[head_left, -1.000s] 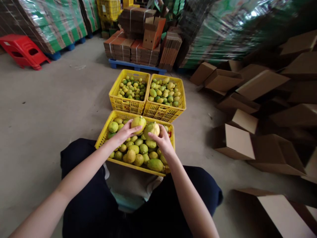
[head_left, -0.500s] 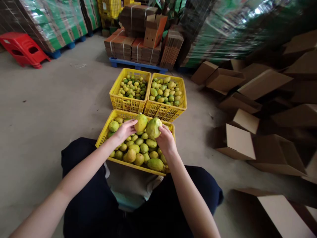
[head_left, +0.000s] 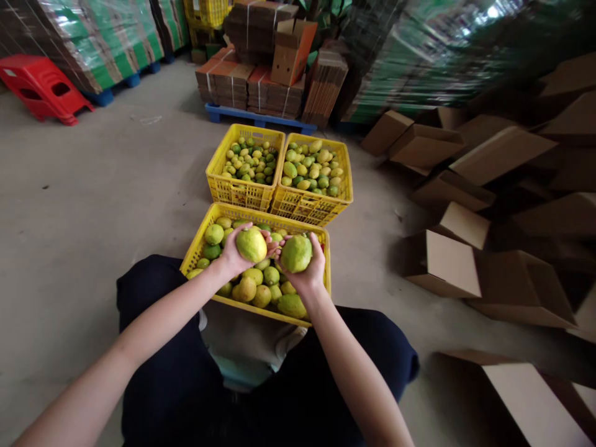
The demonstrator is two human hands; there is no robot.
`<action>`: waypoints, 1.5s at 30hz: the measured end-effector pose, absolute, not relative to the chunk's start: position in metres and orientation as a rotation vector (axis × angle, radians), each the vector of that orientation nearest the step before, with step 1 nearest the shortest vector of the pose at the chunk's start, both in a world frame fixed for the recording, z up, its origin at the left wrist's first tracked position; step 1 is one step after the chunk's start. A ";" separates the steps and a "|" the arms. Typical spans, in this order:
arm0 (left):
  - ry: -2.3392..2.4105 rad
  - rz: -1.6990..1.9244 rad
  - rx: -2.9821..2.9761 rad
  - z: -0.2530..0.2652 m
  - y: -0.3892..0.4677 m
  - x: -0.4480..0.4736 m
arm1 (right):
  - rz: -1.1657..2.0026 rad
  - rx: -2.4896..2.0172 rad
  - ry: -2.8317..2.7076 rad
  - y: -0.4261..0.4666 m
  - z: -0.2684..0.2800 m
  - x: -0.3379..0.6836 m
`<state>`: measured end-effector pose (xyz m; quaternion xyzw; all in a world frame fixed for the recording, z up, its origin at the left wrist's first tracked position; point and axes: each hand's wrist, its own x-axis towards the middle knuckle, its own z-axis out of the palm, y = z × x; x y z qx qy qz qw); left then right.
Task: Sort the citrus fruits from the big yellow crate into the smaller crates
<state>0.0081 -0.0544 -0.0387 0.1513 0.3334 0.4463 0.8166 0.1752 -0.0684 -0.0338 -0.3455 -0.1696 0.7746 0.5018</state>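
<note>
Over the near yellow crate (head_left: 263,312) I hold two large lemons, one per hand. My left hand (head_left: 231,257) cups a yellow-green lemon (head_left: 251,245), its thumb over the top and fingers beneath. My right hand (head_left: 311,273) is wrapped under a greener lemon (head_left: 297,254), thumb on the right side. The two fruits are a little apart, while the fingertips of both hands come close between them. Below, many yellow and green lemons (head_left: 262,296) fill the crate, partly hidden by my hands.
Beyond stand two more yellow crates of lemons, left (head_left: 239,192) and right (head_left: 305,208). Open cardboard boxes (head_left: 451,264) lie on the right. Flattened cartons (head_left: 223,87) are stacked on a blue pallet (head_left: 256,118) at the back. A red stool (head_left: 46,87) is at far left.
Both lemons have come down and toward me, and have turned. They were touching and held at the fingertips; now they rest apart in my palms.
</note>
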 end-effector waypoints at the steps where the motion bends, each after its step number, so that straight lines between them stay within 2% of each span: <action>1: 0.714 0.987 0.302 -0.040 -0.054 0.009 | 1.882 -0.824 -0.412 -0.068 -0.035 0.175; 5: 0.716 1.015 0.300 -0.040 -0.051 0.009 | 1.910 -0.823 -0.399 -0.069 -0.038 0.173; 9: 0.732 0.927 0.610 -0.032 -0.052 0.004 | 1.887 -0.844 -0.539 -0.071 -0.033 0.168; 19: 0.794 0.823 1.215 -0.014 -0.062 -0.004 | 1.567 -0.991 -1.032 -0.078 -0.024 0.176; 45: 0.781 0.793 1.139 -0.026 -0.059 -0.006 | 1.465 -0.948 -1.241 -0.076 -0.030 0.179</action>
